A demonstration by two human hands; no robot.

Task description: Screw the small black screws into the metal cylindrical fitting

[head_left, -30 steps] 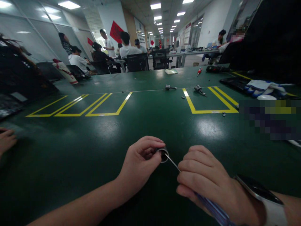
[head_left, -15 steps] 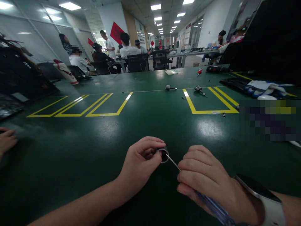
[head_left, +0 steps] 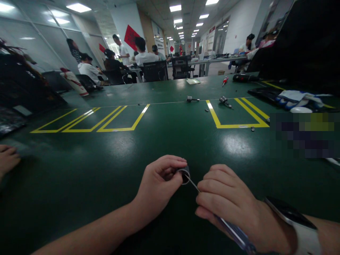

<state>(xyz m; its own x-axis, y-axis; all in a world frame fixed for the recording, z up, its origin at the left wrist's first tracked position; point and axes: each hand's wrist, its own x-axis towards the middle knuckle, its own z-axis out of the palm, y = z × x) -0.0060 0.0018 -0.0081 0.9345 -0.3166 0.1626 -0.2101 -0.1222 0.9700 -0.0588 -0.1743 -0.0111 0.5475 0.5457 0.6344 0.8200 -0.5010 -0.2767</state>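
My left hand (head_left: 160,186) pinches a small hollow metal cylinder (head_left: 187,171) between thumb and fingers, its open end turned toward my right side. Wrapped round a screwdriver (head_left: 233,232) with a translucent bluish handle, my right hand (head_left: 225,202) guides its thin shaft into the cylinder's mouth. The shaft's tip is hidden inside. Both hands are held low over the green table (head_left: 111,191).
Two metal parts with shafts, one near the middle (head_left: 192,99) and one at the right (head_left: 225,102), lie beyond the hands. Yellow tape (head_left: 114,130) marks the table. A red screwdriver (head_left: 225,81) and gloves (head_left: 294,99) lie farther off. Another person's hand (head_left: 9,159) rests at left.
My right hand has shifted slightly left, toward the cylinder, with the screwdriver, and less of the shaft shows. The screwdriver handle looks turned a little. My left hand stays nearly still.
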